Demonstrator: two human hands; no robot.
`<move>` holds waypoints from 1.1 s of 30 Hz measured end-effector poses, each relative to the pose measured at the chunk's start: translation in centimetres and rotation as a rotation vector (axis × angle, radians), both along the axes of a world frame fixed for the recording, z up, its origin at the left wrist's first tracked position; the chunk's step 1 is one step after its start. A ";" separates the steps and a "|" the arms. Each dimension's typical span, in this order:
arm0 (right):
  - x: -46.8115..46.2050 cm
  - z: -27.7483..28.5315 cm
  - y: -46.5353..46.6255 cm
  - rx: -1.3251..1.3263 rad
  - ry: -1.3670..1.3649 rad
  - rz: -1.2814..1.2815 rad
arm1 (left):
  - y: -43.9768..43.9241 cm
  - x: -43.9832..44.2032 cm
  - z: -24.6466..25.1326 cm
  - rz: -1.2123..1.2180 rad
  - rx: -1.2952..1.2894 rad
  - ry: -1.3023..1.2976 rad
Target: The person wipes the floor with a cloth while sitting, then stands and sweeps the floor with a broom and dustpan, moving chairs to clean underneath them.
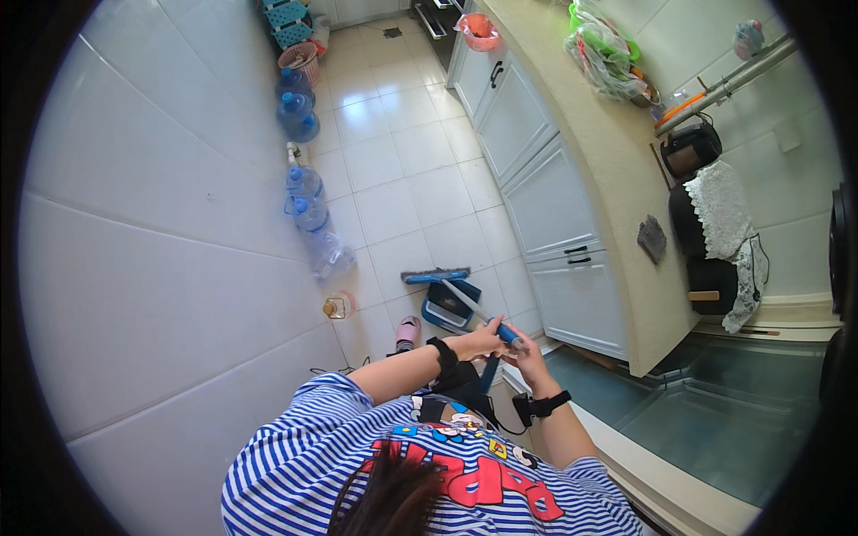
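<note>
A broom (469, 303) with a pale handle, a blue grip and a dark bristle head stands slanted, its bristles at the floor. Around the lower part of the blue grip is my left hand (477, 342). My right hand (529, 362) holds the grip near its top end. Just below the broom head, a blue dustpan (432, 311) rests on the floor with dark debris in it. Its handle (490, 374) runs up under my left hand; whether my fingers also close on it I cannot tell.
Large blue water bottles (297, 117), clear jugs (307, 204) and an oil bottle (340, 306) line the left wall. White cabinets (553, 197) under a beige countertop (590, 154) bound the right side. A glass sliding door (710, 409) is at lower right. My pink slipper (407, 331) is beside the dustpan.
</note>
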State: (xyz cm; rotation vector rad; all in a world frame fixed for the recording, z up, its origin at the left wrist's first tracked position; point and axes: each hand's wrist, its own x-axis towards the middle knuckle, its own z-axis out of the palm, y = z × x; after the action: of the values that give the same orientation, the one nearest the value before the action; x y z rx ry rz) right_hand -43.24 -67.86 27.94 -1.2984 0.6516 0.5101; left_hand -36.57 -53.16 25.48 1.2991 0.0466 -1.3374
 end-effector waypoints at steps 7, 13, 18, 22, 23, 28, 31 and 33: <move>6.9 -0.2 -5.1 0.161 0.333 0.654 | -2.9 -3.7 -3.2 -0.079 0.230 -0.472; 11.6 -3.2 -6.8 0.011 0.379 0.631 | -3.7 -3.0 -4.0 0.322 0.658 -0.681; 14.6 -1.3 -13.5 0.063 0.376 0.467 | 4.3 0.9 -0.5 0.385 0.738 -0.446; 16.0 -2.5 -15.5 -0.093 0.238 0.502 | 6.8 -3.0 3.1 0.617 0.718 -0.313; 17.0 -3.6 -14.9 -0.069 0.149 0.513 | 7.7 -3.8 3.7 0.653 0.693 -0.320; 21.9 -11.8 -13.6 -0.184 0.108 0.394 | 5.1 -9.5 6.4 0.800 0.701 -0.344; 22.9 -15.8 -12.7 -0.549 0.071 0.526 | 4.1 -11.5 7.9 0.783 0.771 -0.348; 22.4 -17.4 -12.4 -0.968 0.004 0.698 | 3.8 -12.2 8.5 0.776 0.800 -0.393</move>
State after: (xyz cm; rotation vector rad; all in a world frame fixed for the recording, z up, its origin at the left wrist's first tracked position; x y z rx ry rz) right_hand -20.83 -80.22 10.51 -2.4754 0.4278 0.7994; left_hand -48.76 -49.32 33.99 1.9085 0.7938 -0.3610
